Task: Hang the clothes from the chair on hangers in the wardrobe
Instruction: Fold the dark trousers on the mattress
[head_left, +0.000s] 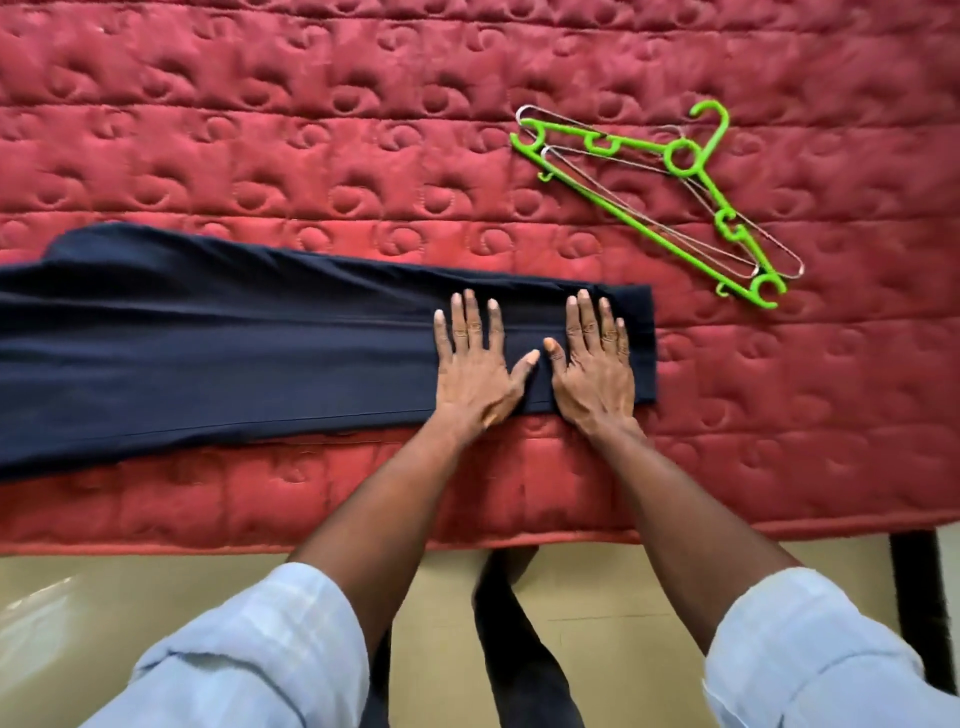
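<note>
Both hands, left hand (475, 358) and right hand (592, 358), flat (fingers straight) on navy trousers (234, 353), lying left-right, hem rightward

- One head-worn view, looking forward and steeply down over a red mattress (519, 78) from its near edge.
- Close range (forearms fill the lower frame); floor (597, 587) shows below the edge.

Red quilted mattress (363, 130) bears navy trousers (208, 353), hangers (675, 171)
</note>
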